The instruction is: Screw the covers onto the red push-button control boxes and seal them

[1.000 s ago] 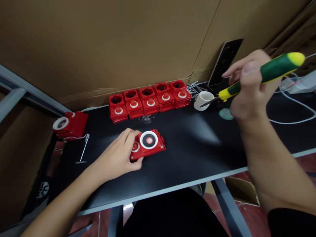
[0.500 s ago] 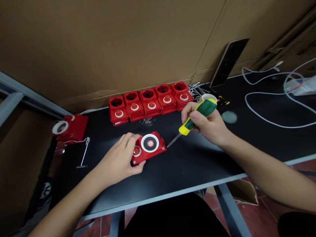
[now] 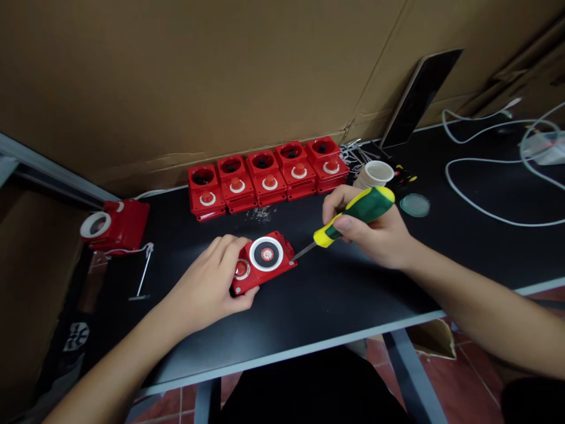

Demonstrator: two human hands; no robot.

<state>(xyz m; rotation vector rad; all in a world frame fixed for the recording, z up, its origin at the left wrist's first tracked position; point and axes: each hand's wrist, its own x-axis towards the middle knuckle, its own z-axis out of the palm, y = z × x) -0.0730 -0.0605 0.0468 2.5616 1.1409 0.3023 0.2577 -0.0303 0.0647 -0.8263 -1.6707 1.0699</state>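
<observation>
A red box (image 3: 265, 265) with a white ring and a red button on top lies on the black table (image 3: 344, 288). My left hand (image 3: 212, 282) grips its left end, fingers curled over the edge. My right hand (image 3: 375, 227) is closed round a green and yellow screwdriver (image 3: 353, 215). The screwdriver's metal tip touches the box's right corner.
A row of several red boxes (image 3: 265, 176) stands along the cardboard wall. Another red box (image 3: 115, 224) and a metal key (image 3: 143, 274) lie at the left. A white cup (image 3: 377, 174), loose screws, a round lid (image 3: 415, 204), a leaning phone (image 3: 419, 97) and white cables (image 3: 485, 165) sit to the right.
My right hand came down from high on the right with the screwdriver, and its tip now meets the box's right corner. My left hand has stayed on the box.
</observation>
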